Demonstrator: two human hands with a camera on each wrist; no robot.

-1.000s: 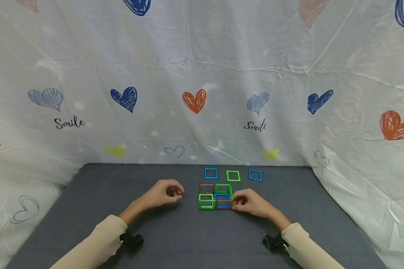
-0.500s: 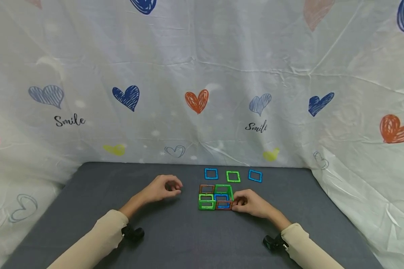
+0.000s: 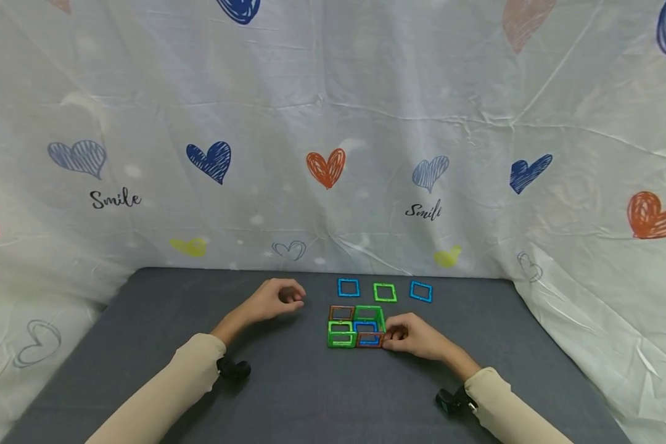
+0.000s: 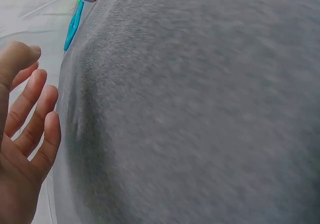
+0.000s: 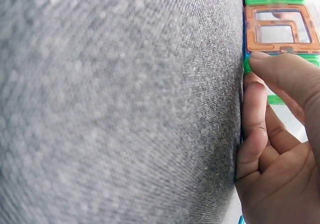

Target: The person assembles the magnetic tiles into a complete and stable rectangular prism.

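A low structure of square magnetic tiles [image 3: 341,340] in green, blue and orange-brown lies mid-table in the head view. Along its front stand a green tile and an orange tile [image 5: 282,49]; green tiles also stand at its right side. My right hand [image 3: 413,336] is at the front right corner, thumb and fingers pinching there. The right wrist view shows the thumb tip on the orange tile's edge, the other fingers curled behind. To the left of the structure, apart from it, hovers my left hand [image 3: 272,301], fingers loosely curved around nothing.
Behind the structure, three loose tiles lie in a row: a blue tile [image 3: 348,287], a green tile [image 3: 385,292] and another blue tile [image 3: 421,291]. A grey cloth covers the table [image 3: 311,394]. A white curtain [image 3: 266,123] printed with hearts hangs behind.
My left hand has shifted slightly back, away from my body, staying empty. My right hand stays at the corner of the structure, and the tiles keep their places.
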